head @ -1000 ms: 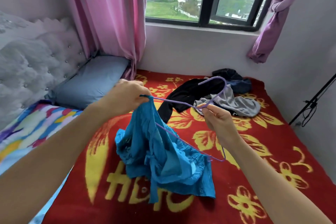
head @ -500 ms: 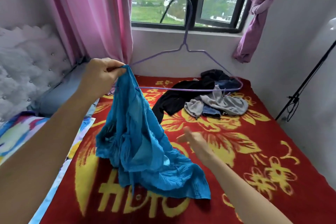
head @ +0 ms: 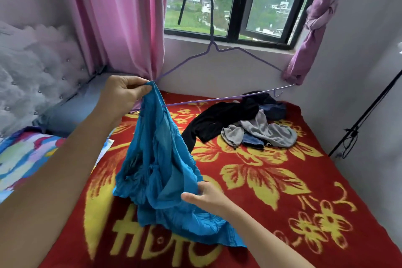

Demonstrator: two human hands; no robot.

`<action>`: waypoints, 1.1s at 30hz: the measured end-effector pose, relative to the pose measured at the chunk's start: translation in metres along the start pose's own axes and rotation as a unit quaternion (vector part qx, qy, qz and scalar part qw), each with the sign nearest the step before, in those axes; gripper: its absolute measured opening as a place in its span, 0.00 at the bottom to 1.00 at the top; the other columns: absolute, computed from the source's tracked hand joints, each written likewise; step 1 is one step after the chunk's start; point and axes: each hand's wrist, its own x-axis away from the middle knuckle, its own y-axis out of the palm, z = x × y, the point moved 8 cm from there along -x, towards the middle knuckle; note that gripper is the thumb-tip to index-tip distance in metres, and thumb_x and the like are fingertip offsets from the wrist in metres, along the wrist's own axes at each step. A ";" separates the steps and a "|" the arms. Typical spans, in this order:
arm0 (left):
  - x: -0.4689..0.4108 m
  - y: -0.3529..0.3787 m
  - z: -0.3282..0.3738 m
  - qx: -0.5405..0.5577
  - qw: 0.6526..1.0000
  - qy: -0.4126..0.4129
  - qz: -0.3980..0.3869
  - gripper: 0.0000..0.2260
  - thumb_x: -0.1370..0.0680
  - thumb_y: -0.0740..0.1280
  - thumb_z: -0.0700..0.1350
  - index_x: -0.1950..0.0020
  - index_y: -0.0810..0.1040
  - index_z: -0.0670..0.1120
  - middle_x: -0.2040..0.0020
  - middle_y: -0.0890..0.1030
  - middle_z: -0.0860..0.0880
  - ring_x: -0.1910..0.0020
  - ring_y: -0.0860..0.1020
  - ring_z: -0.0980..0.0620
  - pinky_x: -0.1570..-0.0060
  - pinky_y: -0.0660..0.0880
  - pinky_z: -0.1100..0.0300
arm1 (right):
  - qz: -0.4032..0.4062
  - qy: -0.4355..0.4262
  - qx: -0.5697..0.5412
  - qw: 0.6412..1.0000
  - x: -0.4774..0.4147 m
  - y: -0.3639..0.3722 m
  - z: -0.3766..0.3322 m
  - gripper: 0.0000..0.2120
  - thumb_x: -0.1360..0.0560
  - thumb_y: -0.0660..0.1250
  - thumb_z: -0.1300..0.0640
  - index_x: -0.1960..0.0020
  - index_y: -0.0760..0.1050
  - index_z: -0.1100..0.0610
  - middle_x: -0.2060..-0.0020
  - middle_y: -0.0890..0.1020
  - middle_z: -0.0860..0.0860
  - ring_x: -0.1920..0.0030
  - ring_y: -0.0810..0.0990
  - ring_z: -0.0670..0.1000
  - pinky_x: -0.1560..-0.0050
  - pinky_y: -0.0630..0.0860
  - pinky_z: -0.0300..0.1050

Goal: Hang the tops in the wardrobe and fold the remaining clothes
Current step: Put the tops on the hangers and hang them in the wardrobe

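Observation:
A crumpled blue top [head: 158,172] hangs from the left end of a thin purple wire hanger [head: 219,50], which stands upright in the air. My left hand [head: 124,95] pinches the top's strap together with the hanger's left corner. Lower down, my right hand [head: 206,198] touches the blue fabric's right edge, thumb and fingers closing on a fold. The top's hem rests on the red blanket [head: 293,191]. Farther back lies a pile of clothes: a black garment [head: 215,119], a grey one [head: 267,130] and dark blue pieces [head: 272,109].
The bed fills the floor between a tufted white headboard [head: 32,76] on the left and a wall on the right. A blue pillow [head: 71,111] and patterned sheet [head: 24,154] lie left. Pink curtains flank the window [head: 239,2]. A black stand [head: 356,124] leans at right.
The right hand let go of the hanger, dropped, and now reaches the lower part of the blue top. The left hand lifted the hanger upright with the top on it.

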 end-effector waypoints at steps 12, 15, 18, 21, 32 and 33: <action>0.024 -0.038 -0.072 0.018 0.995 -0.042 -0.091 0.24 0.27 0.64 0.26 0.67 0.84 0.55 0.71 0.80 0.60 0.69 0.75 0.66 0.65 0.70 0.76 | 0.132 0.102 -0.515 0.841 0.009 -0.155 0.010 0.01 0.41 0.68 0.63 0.70 0.76 0.60 0.84 0.68 0.48 0.85 0.66 0.42 0.83 0.65 0.32; 0.033 -0.036 -0.090 0.020 0.991 -0.048 -0.125 0.26 0.28 0.64 0.26 0.67 0.84 0.58 0.68 0.81 0.59 0.66 0.76 0.66 0.62 0.71 0.75 | 0.130 0.131 -0.484 0.855 0.008 -0.173 0.008 0.15 0.27 0.60 0.66 0.71 0.76 0.64 0.86 0.66 0.47 0.87 0.64 0.41 0.84 0.61 0.29; 0.033 -0.044 -0.101 0.022 0.991 -0.057 -0.117 0.21 0.28 0.63 0.25 0.63 0.85 0.49 0.68 0.82 0.58 0.66 0.77 0.65 0.61 0.72 0.75 | 0.110 0.136 -0.450 0.876 0.017 -0.172 -0.011 0.16 0.21 0.56 0.63 0.65 0.73 0.65 0.85 0.68 0.50 0.85 0.67 0.44 0.83 0.66 0.32; 0.032 -0.055 -0.110 0.051 0.994 -0.084 -0.057 0.19 0.27 0.62 0.25 0.60 0.85 0.46 0.72 0.80 0.59 0.71 0.77 0.65 0.67 0.71 0.75 | 0.124 0.076 -0.211 0.967 0.022 -0.179 -0.017 0.11 0.24 0.65 0.62 0.64 0.74 0.65 0.80 0.71 0.52 0.80 0.68 0.47 0.78 0.65 0.36; 0.031 -0.045 -0.112 0.072 0.988 -0.063 -0.119 0.27 0.27 0.62 0.25 0.66 0.85 0.55 0.68 0.81 0.58 0.67 0.77 0.64 0.63 0.71 0.75 | 0.126 0.083 -0.213 0.965 0.024 -0.186 -0.010 0.12 0.23 0.64 0.62 0.65 0.77 0.63 0.79 0.70 0.51 0.81 0.65 0.43 0.79 0.63 0.33; 0.031 -0.046 -0.112 0.072 0.989 -0.065 -0.114 0.26 0.27 0.62 0.25 0.67 0.85 0.55 0.69 0.81 0.58 0.68 0.76 0.64 0.65 0.71 0.76 | 0.112 0.095 -0.232 0.962 0.024 -0.183 -0.009 0.12 0.23 0.64 0.63 0.64 0.77 0.64 0.79 0.71 0.51 0.81 0.67 0.43 0.79 0.64 0.33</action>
